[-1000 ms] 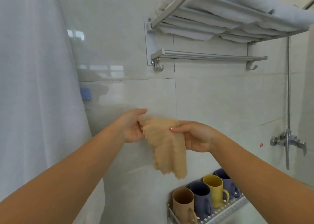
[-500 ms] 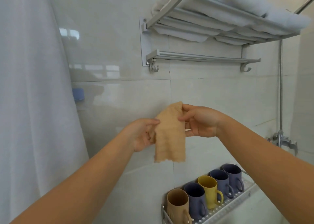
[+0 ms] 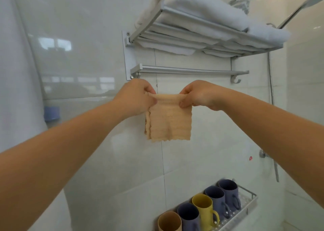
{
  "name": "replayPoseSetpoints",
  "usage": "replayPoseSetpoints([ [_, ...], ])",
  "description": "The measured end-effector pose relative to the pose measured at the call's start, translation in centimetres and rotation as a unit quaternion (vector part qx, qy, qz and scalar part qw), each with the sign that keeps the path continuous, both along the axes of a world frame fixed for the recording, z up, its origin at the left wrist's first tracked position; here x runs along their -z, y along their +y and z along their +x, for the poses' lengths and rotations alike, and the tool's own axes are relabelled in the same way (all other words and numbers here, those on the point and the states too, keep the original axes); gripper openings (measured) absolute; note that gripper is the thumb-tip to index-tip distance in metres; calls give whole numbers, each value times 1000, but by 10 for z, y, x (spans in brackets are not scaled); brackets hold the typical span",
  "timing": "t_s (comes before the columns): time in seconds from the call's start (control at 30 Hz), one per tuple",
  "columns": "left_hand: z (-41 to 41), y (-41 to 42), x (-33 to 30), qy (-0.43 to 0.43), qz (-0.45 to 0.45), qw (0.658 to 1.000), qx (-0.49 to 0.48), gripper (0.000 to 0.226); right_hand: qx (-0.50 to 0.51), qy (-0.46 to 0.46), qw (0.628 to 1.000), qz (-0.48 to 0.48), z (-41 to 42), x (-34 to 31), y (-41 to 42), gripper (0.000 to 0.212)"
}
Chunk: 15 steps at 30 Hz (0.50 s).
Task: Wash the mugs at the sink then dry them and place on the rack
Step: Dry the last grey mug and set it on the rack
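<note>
White tiled wall (image 3: 201, 134) fills the frame, with a pale curtain (image 3: 15, 73) along the left edge. At upper right, a metal towel shelf (image 3: 201, 23) carries folded white towels (image 3: 201, 4); directly beneath it runs a bare towel bar (image 3: 189, 71) with a hook at each end. At lower right, a perforated metal rack (image 3: 249, 201) holds five mugs (image 3: 204, 208) upright in a row, touching or nearly so: one tan, one dark blue, one yellow, two more dark blue, handles toward the frame's right. They appear already placed, so the task is judged nearly complete.

At centre, just below the bar, the left hand (image 3: 135, 97) and the right hand (image 3: 198, 95) each pinch an upper corner of a small tan cloth (image 3: 169, 120), fingers curled on its top edge. The cloth hangs flat, ribbed in texture, with wavy edges, apparently doubled at its left side.

The step in hand is judged to be hanging the cloth on the bar. To do it well: keep the top edge taut, lift it over the bar, and let both halves fall evenly so that it does not slide off.
</note>
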<state>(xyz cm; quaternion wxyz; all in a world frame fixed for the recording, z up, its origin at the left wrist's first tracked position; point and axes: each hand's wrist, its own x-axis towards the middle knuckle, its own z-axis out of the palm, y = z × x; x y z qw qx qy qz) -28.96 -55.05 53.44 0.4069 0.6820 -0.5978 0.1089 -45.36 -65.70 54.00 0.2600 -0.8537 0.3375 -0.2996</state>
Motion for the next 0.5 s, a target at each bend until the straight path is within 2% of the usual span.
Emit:
replayPoseSetpoints([
  [0.07, -6, -2, -13, -53, -17, 998, -14, 3, 22, 17, 998, -48, -2, -10, 1, 12],
  [0.13, -11, -4, -28, -91, -40, 995, -27, 4, 27, -1, 997, -70, -4, -21, -3, 14],
  [0.2, -15, -10, -46, -116, -59, 990, -46, 6, 9, -59, 997, -53, -6, -34, -10, 13],
  [0.27, -20, -16, -66, -107, -67, 991, -49, 7, -15, -129, 991, -16, -6, -47, -19, 14],
  [0.37, -19, -30, -90, -114, -83, 987, -81, 12, -31, -228, 973, 23, 6, -64, -34, 43],
  [0.5, -11, -49, -98, -140, -108, 976, -129, 25, 62, -266, 958, -85, 30, -75, -45, 28],
])
